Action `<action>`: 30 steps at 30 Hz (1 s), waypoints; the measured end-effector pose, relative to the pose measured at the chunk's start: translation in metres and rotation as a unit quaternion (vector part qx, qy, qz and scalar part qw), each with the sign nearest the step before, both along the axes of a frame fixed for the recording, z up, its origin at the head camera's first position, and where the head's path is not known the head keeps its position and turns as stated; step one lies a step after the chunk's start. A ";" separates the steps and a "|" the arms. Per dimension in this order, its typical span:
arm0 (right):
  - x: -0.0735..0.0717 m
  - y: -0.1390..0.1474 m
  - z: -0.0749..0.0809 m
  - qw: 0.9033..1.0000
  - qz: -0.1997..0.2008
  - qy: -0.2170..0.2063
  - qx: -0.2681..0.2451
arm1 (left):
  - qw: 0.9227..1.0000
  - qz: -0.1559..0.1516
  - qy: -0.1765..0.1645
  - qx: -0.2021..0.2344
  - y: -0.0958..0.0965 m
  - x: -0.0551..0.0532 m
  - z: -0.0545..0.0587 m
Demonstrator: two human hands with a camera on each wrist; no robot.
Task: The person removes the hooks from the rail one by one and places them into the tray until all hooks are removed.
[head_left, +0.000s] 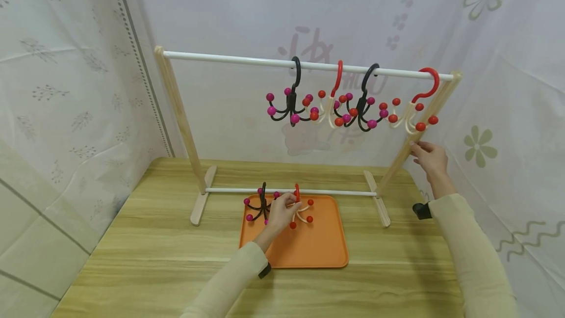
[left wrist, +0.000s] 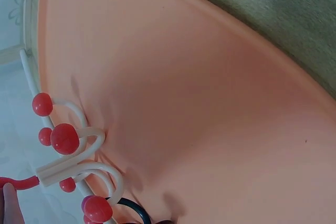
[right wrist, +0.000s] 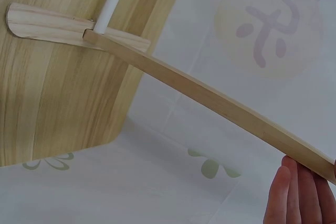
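Observation:
My left hand (head_left: 280,213) pinches the red hook of a white multi-arm hook hanger (left wrist: 52,172) with red ball tips. That hanger is upright over the orange tray (head_left: 309,249). Just left of it, on the tray, a black hook hanger (head_left: 263,203) with magenta ball tips is partly hidden by my hand. At the far right, my right hand (head_left: 431,160) holds the wooden side post (right wrist: 210,99) of the rack, fingers along one face and the thumb tip just showing on the other.
From the rack's white top rail (head_left: 229,59) hang black hangers (head_left: 291,104) and white ones with red hooks (head_left: 331,104), all toward its right half. A lower white bar (head_left: 344,192) runs behind the tray. Patterned curtains (head_left: 247,13) enclose the wooden table (head_left: 150,254).

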State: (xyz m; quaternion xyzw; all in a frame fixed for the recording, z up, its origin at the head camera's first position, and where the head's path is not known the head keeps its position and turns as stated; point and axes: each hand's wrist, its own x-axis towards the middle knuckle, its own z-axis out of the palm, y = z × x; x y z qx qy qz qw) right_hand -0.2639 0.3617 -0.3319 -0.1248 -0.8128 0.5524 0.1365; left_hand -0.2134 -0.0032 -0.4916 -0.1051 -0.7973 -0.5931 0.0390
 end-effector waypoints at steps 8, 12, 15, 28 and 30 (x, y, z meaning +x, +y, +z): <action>-0.001 0.000 0.000 1.000 -0.002 -0.006 0.003 | 0.999 -0.010 0.033 -0.019 -0.001 -0.001 -0.001; -0.001 0.000 0.000 1.000 -0.001 -0.007 0.007 | 0.999 0.000 0.035 -0.029 0.000 -0.001 -0.002; -0.001 0.000 0.000 1.000 0.000 -0.009 0.008 | 0.999 0.009 0.038 -0.031 -0.002 0.001 0.001; 0.000 0.000 0.000 1.000 0.001 -0.008 0.008 | 0.981 0.055 0.183 0.041 -0.032 -0.017 0.056; 0.000 0.000 0.000 1.000 0.003 -0.008 0.007 | 0.976 0.058 0.201 0.056 -0.040 -0.022 0.069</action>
